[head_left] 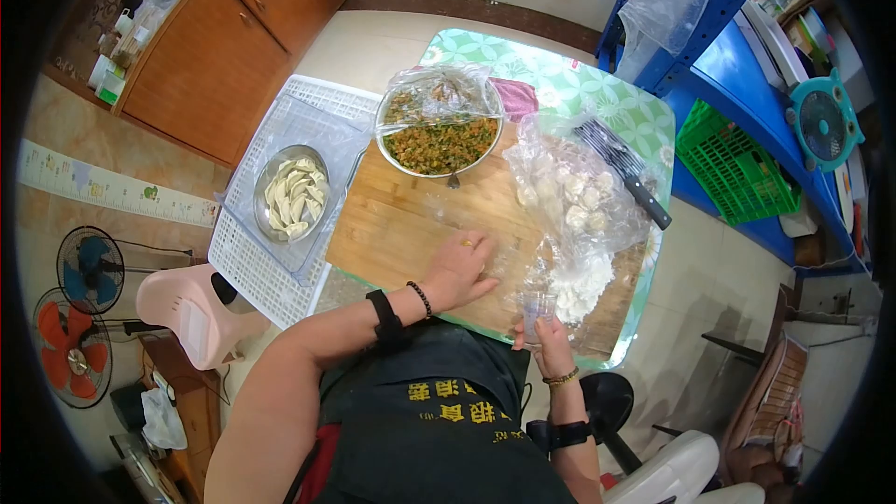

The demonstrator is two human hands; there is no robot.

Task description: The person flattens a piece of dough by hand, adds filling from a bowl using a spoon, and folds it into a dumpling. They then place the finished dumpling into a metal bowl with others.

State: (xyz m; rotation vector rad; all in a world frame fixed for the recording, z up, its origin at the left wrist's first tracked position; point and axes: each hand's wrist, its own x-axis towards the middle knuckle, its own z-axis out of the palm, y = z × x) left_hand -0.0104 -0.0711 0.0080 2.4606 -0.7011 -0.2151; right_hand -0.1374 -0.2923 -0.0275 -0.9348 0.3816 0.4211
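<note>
My left hand (pixel 459 271), with a ring and a dark bead bracelet, rests on the wooden board (pixel 392 215), its fingers apart and nothing visible in them. At the board's near edge my right hand (pixel 553 345) is wrapped round a small clear cup (pixel 538 308). Just beyond that cup lies a heap of white flour (pixel 581 287). Dough pieces (pixel 581 201) sit under a clear plastic bag (pixel 537 154) on the board's right side. A bowl of chopped filling (pixel 441 145), partly covered with plastic film, stands at the far edge.
Left of the board, a metal bowl (pixel 317 168) of folded dumplings (pixel 295 198) stands on a white plastic crate (pixel 245 252). A black-handled knife (pixel 644 198) lies by the bag. Beyond are a pink cloth (pixel 515 98), blue shelving (pixel 747 93) and a green basket (pixel 733 168).
</note>
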